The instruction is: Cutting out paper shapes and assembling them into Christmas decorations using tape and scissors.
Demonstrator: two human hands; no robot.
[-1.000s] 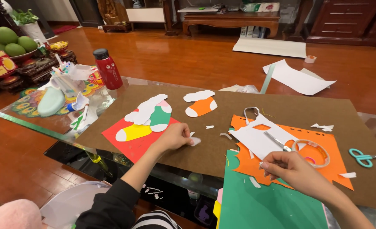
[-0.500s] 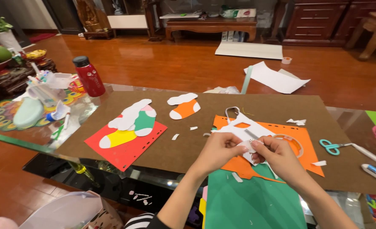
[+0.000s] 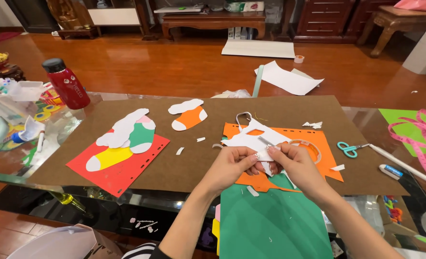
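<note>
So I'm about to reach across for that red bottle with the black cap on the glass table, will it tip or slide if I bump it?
The red bottle is tall and narrow and stands upright, so a bump near its cap would probably tip it. On the smooth glass table it may slide first. Being round, it would likely roll if it fell.

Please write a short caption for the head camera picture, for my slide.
Both hands, left hand and right hand, pinch a white paper scrap above orange paper and green paper.
</note>
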